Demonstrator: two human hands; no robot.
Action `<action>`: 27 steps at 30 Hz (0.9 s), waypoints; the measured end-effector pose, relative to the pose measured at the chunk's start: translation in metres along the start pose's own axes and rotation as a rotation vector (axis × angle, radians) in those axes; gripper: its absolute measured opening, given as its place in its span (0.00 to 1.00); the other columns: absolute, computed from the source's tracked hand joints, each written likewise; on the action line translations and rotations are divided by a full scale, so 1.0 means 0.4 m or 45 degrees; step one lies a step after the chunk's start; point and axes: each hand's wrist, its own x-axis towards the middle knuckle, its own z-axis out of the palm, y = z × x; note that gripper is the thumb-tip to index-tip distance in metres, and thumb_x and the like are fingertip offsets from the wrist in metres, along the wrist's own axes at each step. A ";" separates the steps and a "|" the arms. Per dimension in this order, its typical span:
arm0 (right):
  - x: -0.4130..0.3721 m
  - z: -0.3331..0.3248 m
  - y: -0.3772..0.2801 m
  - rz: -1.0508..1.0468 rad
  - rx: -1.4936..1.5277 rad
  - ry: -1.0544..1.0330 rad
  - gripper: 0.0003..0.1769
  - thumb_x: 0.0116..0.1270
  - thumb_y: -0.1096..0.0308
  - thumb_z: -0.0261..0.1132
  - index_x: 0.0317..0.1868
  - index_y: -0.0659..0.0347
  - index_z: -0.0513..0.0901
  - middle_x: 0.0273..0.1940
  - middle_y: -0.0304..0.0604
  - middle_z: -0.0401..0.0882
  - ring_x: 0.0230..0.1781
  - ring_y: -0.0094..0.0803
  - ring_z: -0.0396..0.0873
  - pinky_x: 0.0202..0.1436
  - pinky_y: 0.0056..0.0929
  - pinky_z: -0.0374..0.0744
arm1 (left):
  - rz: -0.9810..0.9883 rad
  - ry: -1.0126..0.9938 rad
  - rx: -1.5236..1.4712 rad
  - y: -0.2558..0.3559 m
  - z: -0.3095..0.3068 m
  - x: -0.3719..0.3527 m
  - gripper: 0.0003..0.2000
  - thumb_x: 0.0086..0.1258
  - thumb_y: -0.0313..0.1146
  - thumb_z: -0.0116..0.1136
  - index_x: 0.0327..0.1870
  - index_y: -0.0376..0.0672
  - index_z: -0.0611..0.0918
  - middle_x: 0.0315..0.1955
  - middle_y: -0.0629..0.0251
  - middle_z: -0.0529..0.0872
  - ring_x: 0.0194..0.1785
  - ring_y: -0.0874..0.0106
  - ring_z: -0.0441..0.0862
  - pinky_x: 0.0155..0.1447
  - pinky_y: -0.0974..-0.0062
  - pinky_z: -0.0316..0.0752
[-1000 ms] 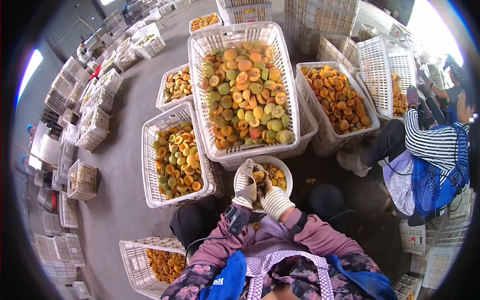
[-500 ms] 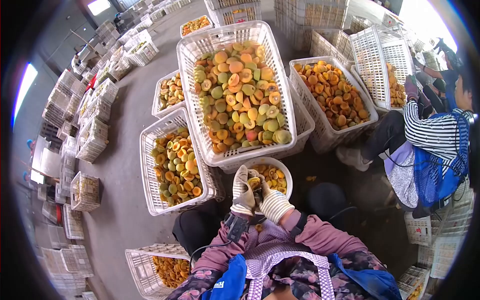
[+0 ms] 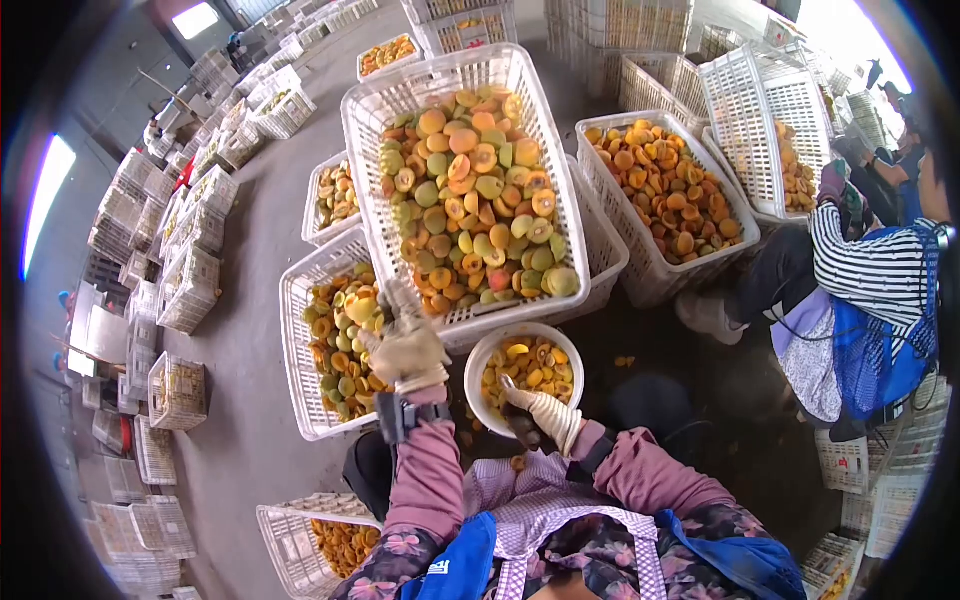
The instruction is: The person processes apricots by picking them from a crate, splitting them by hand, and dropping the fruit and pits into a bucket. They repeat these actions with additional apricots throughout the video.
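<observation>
My left hand (image 3: pixel 408 345), in a pale glove, reaches over the right side of the lower-left crate (image 3: pixel 300 345) of apricots, its fingers blurred; whether it holds anything I cannot make out. My right hand (image 3: pixel 538 415), in a striped glove with dark fingers, is at the front rim of a white bucket (image 3: pixel 474 372) of cut apricots. Its fingers are curled around something too small to name. Above both hands, a big white crate (image 3: pixel 575 215) of whole and halved apricots rests tilted on another crate.
Orange apricot halves fill a crate (image 3: pixel 650 262) at the right. Beside it sits a co-worker in a striped sleeve (image 3: pixel 865 265). Another crate (image 3: pixel 290 545) of halves stands at the lower left. Stacked crates (image 3: pixel 190 285) line the far left.
My hands were together over the bucket and are now apart. The left has moved left over the lower-left crate; the right has dropped slightly at the bucket's rim.
</observation>
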 end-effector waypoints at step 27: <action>0.035 0.007 0.014 -0.912 -1.456 0.830 0.24 0.67 0.52 0.52 0.50 0.67 0.69 0.34 0.66 0.78 0.38 0.60 0.77 0.41 0.48 0.75 | -0.322 -0.857 -1.173 -0.031 0.047 -0.302 0.18 0.77 0.39 0.35 0.58 0.38 0.70 0.44 0.62 0.79 0.46 0.73 0.78 0.54 0.77 0.72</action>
